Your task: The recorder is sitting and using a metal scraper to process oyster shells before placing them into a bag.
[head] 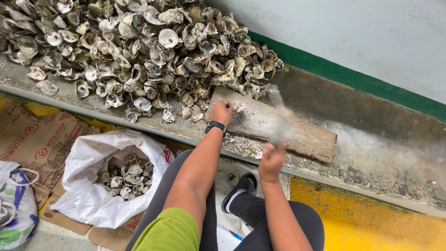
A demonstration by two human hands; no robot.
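My left hand (222,112) is closed around an oyster shell (238,106), pressing it onto the left end of a worn wooden board (302,135). A black watch (216,127) sits on that wrist. My right hand (271,160) grips the handle of a blade-like tool (278,114), which is blurred with motion above the board. Shell grit lies on the board and the ledge below it.
A large heap of oyster shells (139,51) covers the concrete ledge (371,139) at left and back. A white sack (88,186) with shells sits on flattened cardboard (37,139) by my knee. A patterned bag (16,209) lies far left. Yellow floor (371,218) at right.
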